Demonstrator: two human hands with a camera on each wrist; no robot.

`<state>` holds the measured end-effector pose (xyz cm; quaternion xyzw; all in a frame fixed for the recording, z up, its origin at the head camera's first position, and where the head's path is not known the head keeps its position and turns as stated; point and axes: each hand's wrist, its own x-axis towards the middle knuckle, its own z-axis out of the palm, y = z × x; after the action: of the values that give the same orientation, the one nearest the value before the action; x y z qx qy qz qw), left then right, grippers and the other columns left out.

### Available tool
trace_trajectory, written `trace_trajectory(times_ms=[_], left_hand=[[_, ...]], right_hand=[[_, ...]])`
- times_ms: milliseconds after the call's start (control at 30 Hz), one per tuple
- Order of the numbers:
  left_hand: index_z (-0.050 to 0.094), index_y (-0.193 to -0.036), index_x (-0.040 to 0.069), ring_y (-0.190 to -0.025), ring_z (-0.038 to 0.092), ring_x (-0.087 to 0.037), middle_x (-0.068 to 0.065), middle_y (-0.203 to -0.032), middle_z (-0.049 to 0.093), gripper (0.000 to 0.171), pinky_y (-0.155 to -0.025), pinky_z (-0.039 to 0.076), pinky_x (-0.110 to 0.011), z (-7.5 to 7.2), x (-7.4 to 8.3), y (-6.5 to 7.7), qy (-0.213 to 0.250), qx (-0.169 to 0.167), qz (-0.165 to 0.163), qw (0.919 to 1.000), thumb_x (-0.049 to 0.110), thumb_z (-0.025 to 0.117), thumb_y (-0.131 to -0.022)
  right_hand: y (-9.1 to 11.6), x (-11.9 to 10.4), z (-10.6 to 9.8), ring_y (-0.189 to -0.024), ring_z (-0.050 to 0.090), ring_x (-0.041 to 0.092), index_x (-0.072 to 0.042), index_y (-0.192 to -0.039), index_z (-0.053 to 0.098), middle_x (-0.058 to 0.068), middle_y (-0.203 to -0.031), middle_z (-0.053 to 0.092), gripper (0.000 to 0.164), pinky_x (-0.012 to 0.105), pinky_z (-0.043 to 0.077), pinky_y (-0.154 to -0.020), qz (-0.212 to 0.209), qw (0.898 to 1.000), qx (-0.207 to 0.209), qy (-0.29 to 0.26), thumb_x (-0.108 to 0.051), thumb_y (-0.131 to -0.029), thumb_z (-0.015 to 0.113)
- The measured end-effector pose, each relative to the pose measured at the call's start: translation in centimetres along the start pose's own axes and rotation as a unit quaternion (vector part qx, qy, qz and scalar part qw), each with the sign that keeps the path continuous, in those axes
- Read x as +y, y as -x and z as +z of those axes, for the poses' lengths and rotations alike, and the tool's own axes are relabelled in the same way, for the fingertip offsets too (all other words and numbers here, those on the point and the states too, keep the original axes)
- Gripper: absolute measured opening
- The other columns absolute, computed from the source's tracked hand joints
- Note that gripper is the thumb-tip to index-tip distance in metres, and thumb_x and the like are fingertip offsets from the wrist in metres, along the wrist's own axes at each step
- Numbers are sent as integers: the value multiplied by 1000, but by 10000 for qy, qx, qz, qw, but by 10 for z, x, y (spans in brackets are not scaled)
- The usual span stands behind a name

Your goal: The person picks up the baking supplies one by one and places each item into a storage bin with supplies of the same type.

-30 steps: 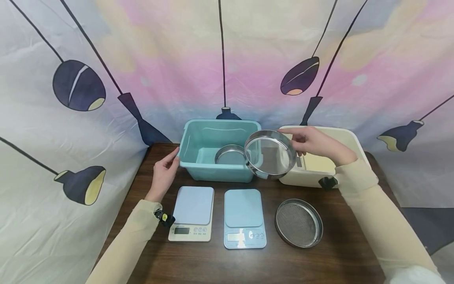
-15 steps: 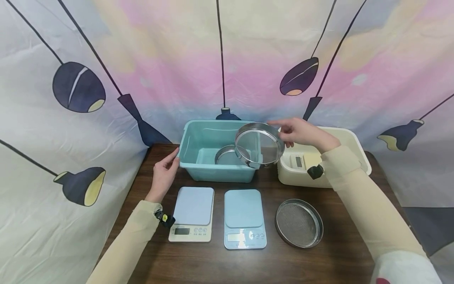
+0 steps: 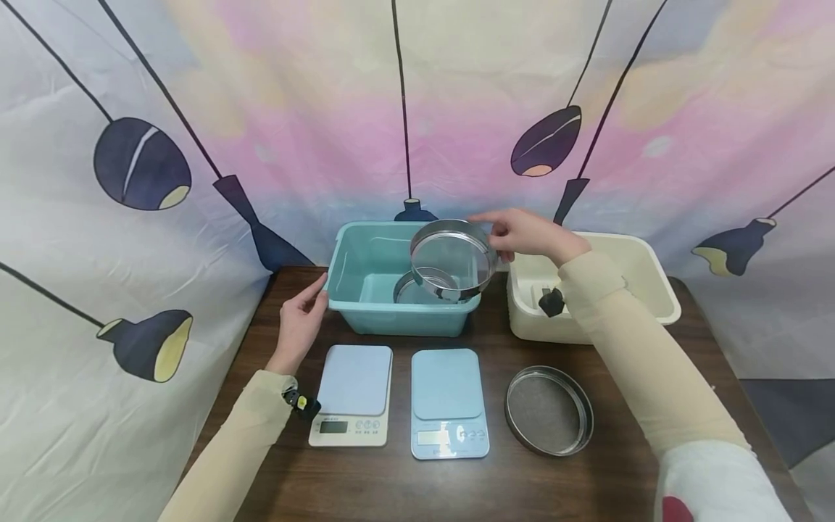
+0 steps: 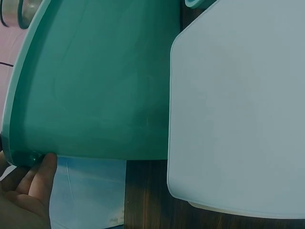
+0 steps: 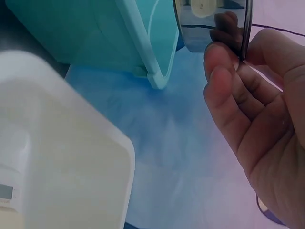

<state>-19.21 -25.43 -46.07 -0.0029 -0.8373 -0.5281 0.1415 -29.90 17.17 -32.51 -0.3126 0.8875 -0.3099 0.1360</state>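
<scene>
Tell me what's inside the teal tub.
A lower sieve lies inside the teal tub. The upper sieve in the right hand partly covers it, and its metal rim hides some of the tub's right end; anything small behind that rim cannot be seen.

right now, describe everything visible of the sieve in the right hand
The sieve is round and shallow, with a shiny, metallic-looking wall and fine, see-through mesh. Pinched by the right hand, it is tilted and overlaps the teal bin in the head view; whether it touches that bin is unclear.
</scene>
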Motion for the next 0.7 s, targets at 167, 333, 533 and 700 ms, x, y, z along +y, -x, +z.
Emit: trace_trajectory(times_ms=[167,333,533,700], left_hand=[[60,-148,19,-78,61,-3,-18,-127,72,41,-64,46,-16,-1,1,0,35,-38,-20,10000,26,59,-108],[60,-148,16,-78,61,-1,-20,-123,73,41,-64,47,-16,-1,1,0,-16,-20,19,10000,24,59,-108],[61,-147,16,-76,61,-1,-22,-117,73,40,-63,47,-16,-2,1,0,12,-6,26,10000,22,59,-107],[61,-147,13,-77,60,4,-26,-117,72,40,-65,46,-13,-1,7,1,81,-58,-38,9999,19,58,-108]], right_hand=[[-15,-6,3,-62,63,31,-13,-156,50,8,-64,61,59,43,57,-64,121,9999,-106,49,-2,-98,53],[-29,-10,7,-62,66,30,-12,-157,48,9,-66,64,59,34,57,-63,186,9995,-225,124,-3,-99,54],[-45,-17,11,-67,68,32,-9,-158,46,9,-71,69,60,33,58,-64,444,9982,-369,184,-4,-99,55],[-56,-19,18,-65,70,26,-6,-156,48,10,-76,73,59,33,61,-63,594,9972,-435,157,-2,-98,56]])
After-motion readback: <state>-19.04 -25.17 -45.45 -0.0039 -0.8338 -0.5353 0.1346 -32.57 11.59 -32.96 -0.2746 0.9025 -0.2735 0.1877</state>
